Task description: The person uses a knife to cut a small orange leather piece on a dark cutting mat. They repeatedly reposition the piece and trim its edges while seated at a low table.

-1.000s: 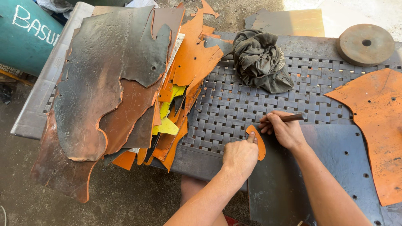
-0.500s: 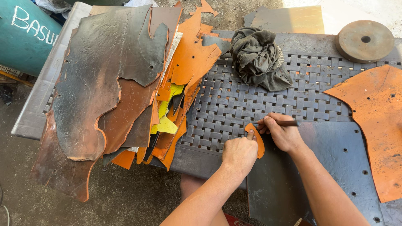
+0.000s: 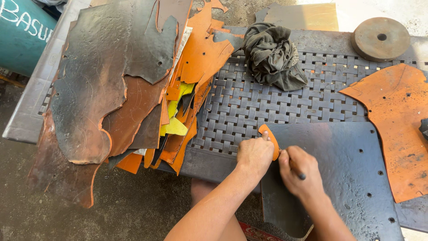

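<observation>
Pressing a small orange leather piece (image 3: 270,139) flat on a dark sheet (image 3: 339,169) while marking along its edge.

Left hand (image 3: 255,154) lies curled over the orange piece at about 6 o'clock in the view, fingertips holding it down where the dark sheet meets the woven mat (image 3: 267,102). Right hand (image 3: 299,173), just beside it toward 5 o'clock, is closed around a dark pen-like tool (image 3: 298,170), its tip end against the piece's edge. On the worktop (image 3: 330,44), a heap of dark and orange leather scraps (image 3: 129,85) fills 9 to 11 o'clock, a crumpled dark cloth (image 3: 273,53) sits at 12, a round disc (image 3: 380,38) at 1, and a large orange hide (image 3: 397,125) at 3.
</observation>
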